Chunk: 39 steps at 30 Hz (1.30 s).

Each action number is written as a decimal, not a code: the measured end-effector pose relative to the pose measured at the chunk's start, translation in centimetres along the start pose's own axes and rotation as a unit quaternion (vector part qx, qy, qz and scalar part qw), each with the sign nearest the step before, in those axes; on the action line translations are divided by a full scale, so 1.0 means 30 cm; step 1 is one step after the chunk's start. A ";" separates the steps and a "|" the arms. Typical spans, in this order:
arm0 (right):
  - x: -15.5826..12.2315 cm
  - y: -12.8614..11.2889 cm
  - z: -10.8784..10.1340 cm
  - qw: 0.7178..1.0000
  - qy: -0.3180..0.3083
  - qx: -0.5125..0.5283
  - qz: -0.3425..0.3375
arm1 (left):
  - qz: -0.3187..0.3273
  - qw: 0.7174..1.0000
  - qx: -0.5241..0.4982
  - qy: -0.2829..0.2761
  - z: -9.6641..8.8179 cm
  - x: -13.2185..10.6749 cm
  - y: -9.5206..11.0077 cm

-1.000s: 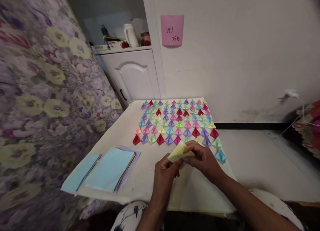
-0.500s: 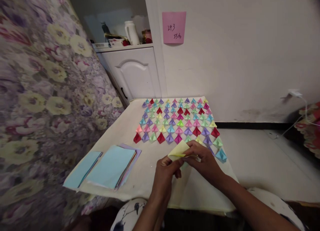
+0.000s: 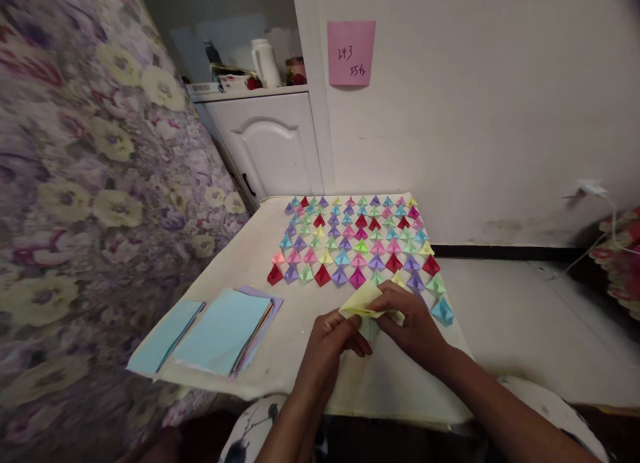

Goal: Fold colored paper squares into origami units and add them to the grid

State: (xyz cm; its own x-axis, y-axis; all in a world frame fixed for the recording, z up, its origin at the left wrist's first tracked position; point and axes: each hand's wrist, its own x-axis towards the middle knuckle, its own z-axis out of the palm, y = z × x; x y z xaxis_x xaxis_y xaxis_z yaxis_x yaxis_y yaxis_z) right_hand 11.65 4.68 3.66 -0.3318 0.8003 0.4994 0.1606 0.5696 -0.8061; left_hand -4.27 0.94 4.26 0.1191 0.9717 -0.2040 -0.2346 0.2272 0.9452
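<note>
Both my hands pinch a pale yellow sheet of paper, partly folded, just above the cream table top. My left hand grips its lower left part with closed fingers. My right hand holds the right side, thumb and forefinger pressed on the fold. Just beyond the paper, several small folded paper pieces in many colours lie in neat rows. A blue folded piece sits to the right of my right hand.
Two stacks of coloured paper, light blue on top, lie at the table's near left. A floral bed cover fills the left. A white cabinet stands behind, and a pink note hangs on the wall.
My hands with the yellow paper have sunk slightly toward the table and my left fingers have shifted along its lower edge. The view drifted a little to the left.
</note>
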 end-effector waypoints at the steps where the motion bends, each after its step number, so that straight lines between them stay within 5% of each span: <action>1: 0.001 -0.001 -0.001 1.000 -0.002 -0.002 0.004 | -0.004 1.000 -0.001 -0.006 -0.003 -0.001 0.002; 19: 0.015 -0.019 -0.008 0.996 -0.020 0.062 0.058 | -0.033 0.998 -0.016 -0.046 -0.011 0.000 0.024; 28: 0.002 -0.009 -0.010 0.999 -0.032 0.021 0.024 | -0.027 0.994 -0.061 -0.086 -0.027 0.004 0.011; 39: -0.009 0.010 -0.016 0.996 -0.057 -0.030 -0.058 | -0.039 0.992 -0.105 -0.063 -0.026 -0.002 0.020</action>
State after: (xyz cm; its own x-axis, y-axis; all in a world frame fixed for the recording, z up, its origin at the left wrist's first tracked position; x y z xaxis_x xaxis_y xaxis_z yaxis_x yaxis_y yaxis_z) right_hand 12.22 4.72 3.44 -0.4539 0.7041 0.5462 0.1700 0.6701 -0.7225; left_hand -5.18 1.07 4.65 0.2613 0.9380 -0.2278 -0.4136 0.3221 0.8516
